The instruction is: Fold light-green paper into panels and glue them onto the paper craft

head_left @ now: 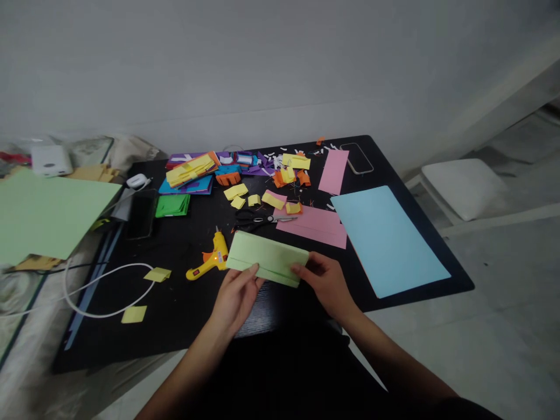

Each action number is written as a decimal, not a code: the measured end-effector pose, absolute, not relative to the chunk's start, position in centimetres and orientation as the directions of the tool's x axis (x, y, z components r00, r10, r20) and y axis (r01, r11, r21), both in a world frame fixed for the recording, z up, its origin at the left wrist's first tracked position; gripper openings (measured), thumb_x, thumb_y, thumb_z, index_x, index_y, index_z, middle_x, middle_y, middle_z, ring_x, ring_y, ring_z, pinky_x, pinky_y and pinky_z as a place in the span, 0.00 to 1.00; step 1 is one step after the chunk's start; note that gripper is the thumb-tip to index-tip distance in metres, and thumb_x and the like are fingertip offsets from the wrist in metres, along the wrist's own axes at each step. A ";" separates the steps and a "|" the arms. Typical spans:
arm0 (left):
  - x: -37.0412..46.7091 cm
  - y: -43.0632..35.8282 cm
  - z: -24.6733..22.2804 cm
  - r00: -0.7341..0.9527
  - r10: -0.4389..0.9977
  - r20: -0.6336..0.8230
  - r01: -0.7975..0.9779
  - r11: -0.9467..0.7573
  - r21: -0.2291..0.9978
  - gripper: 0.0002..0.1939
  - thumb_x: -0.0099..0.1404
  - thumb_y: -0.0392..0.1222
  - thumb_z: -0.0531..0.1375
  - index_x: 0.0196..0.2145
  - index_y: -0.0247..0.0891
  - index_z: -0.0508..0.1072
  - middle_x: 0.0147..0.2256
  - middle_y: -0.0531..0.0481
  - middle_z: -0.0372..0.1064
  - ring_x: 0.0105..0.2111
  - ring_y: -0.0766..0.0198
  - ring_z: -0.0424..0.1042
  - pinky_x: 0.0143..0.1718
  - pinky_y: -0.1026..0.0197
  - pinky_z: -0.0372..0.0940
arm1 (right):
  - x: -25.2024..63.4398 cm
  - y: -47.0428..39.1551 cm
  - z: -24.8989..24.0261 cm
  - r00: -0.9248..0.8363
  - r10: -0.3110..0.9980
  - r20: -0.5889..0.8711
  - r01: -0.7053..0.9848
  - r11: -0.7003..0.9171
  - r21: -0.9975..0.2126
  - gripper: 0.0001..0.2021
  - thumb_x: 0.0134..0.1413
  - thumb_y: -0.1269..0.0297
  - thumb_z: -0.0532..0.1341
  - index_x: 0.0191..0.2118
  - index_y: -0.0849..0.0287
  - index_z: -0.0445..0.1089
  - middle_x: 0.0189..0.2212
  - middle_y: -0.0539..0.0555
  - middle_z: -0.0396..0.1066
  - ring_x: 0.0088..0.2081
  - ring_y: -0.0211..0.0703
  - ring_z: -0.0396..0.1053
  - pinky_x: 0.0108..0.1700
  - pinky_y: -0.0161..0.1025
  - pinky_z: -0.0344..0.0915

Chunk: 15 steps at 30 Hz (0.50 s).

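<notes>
A folded light green paper (271, 255) is held up above the near edge of the black table. My left hand (240, 291) grips its lower left edge, thumb on top and fingers beneath. At the right end my right hand (326, 283) pinches the same sheet, thumb on its face. A crease line runs along the paper's lower part. Just left of it lies a yellow glue gun (212, 256). Behind it are black-handled scissors (262, 219), partly over a pink paper sheet (315, 226).
Light blue paper (389, 242) lies at the right, a phone (357, 158) at the back. Folded yellow papers (192, 169), green paper pieces (173, 205) and scraps spread across the back. A white cable (105, 315) loops at the left. A white stool (464, 186) stands beyond the table.
</notes>
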<state>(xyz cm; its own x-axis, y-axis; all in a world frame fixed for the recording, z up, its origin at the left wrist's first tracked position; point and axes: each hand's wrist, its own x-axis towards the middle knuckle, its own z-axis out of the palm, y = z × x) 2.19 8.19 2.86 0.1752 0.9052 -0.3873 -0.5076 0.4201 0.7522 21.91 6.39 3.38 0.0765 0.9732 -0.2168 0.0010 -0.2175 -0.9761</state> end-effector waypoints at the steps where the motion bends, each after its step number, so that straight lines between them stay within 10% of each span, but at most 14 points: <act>1: 2.3 8.1 3.0 0.159 0.912 -0.379 -0.472 0.408 0.782 0.19 0.61 0.47 0.70 0.48 0.38 0.79 0.46 0.43 0.82 0.51 0.51 0.80 0.55 0.50 0.74 | 21.9 6.4 2.9 0.051 0.968 -0.248 -0.031 -0.246 -0.969 0.14 0.55 0.50 0.72 0.35 0.56 0.78 0.31 0.51 0.78 0.33 0.44 0.75 0.37 0.41 0.75; 4: 1.9 8.0 3.5 0.094 0.945 -0.313 -0.238 0.326 0.915 0.18 0.62 0.51 0.71 0.44 0.36 0.80 0.42 0.43 0.83 0.41 0.54 0.81 0.48 0.54 0.74 | 21.6 6.3 1.6 0.107 0.970 -0.218 -0.007 -0.218 -0.976 0.20 0.53 0.51 0.73 0.48 0.56 0.76 0.45 0.58 0.80 0.43 0.52 0.79 0.45 0.50 0.79; 9: 1.0 8.7 4.8 0.060 0.989 -0.135 0.302 0.111 0.947 0.14 0.63 0.49 0.70 0.44 0.39 0.82 0.36 0.47 0.82 0.33 0.56 0.78 0.35 0.59 0.69 | 20.6 5.4 1.5 0.170 0.959 0.229 0.369 0.153 -0.917 0.20 0.61 0.61 0.68 0.58 0.52 0.70 0.58 0.63 0.73 0.58 0.56 0.73 0.60 0.59 0.73; 15: 2.3 9.7 5.3 0.212 0.976 -0.044 0.435 -0.054 0.899 0.11 0.70 0.50 0.64 0.40 0.40 0.80 0.32 0.48 0.78 0.32 0.56 0.75 0.34 0.60 0.65 | 19.1 5.7 2.6 -0.072 0.996 0.056 0.248 0.072 -0.966 0.24 0.57 0.62 0.71 0.59 0.53 0.70 0.58 0.61 0.74 0.58 0.55 0.75 0.59 0.54 0.75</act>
<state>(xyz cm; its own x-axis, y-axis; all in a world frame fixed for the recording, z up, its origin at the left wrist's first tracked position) 2.29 9.75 5.27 0.2116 0.9764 -0.0442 0.4350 -0.0536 0.8988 19.10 5.73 2.61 -0.0723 0.9958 0.0558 0.2476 0.0721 -0.9662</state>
